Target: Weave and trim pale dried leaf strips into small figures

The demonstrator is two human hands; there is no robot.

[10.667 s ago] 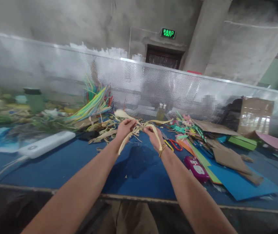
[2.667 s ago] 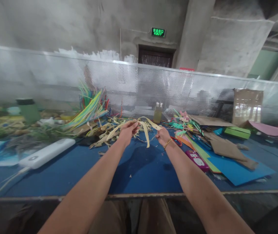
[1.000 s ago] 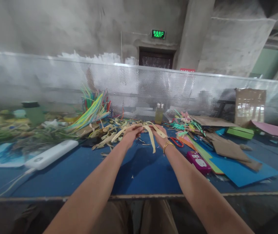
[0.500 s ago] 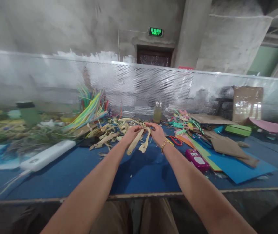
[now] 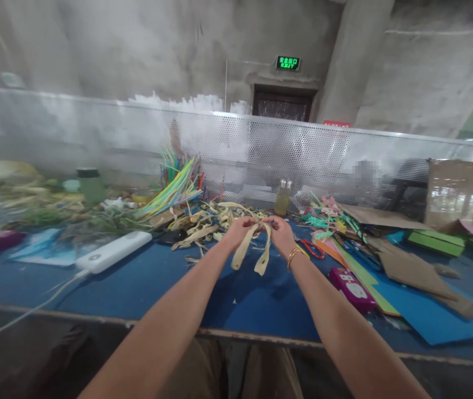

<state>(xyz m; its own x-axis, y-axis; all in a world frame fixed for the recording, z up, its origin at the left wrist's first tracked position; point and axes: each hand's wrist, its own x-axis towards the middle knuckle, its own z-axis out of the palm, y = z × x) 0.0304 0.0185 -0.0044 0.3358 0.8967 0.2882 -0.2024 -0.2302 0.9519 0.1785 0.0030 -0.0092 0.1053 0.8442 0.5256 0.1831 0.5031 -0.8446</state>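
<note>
Fingers of my left hand (image 5: pixel 240 230) are closed in a pinch on pale, dry-looking strips, and my right hand (image 5: pixel 281 233) pinches them from the other side. One strip end (image 5: pixel 242 250) hangs down beside the left fingers; another strip end (image 5: pixel 265 256), with a small hole near its tip, hangs by the right. Both hands are raised close together over the blue table (image 5: pixel 224 293). Where the strips meet between the fingertips is too small to make out. Behind and left lies a heap of similar strips (image 5: pixel 197 235). Red-handled scissors (image 5: pixel 314 249) lie right of my right wrist.
A white power strip (image 5: pixel 114 252) with a cable lies left. Colourful pipe cleaners (image 5: pixel 178 185) and a glass bottle (image 5: pixel 282 199) stand behind. A purple packet (image 5: pixel 350 289), blue sheet (image 5: pixel 431 310) and brown cardboard (image 5: pixel 419 271) lie right. A perforated metal screen (image 5: pixel 228 144) borders the back.
The view has swung left, so everything sits further right. The strip ends now hang further apart, and the right one hangs straighter. Both hands keep their pinch.
</note>
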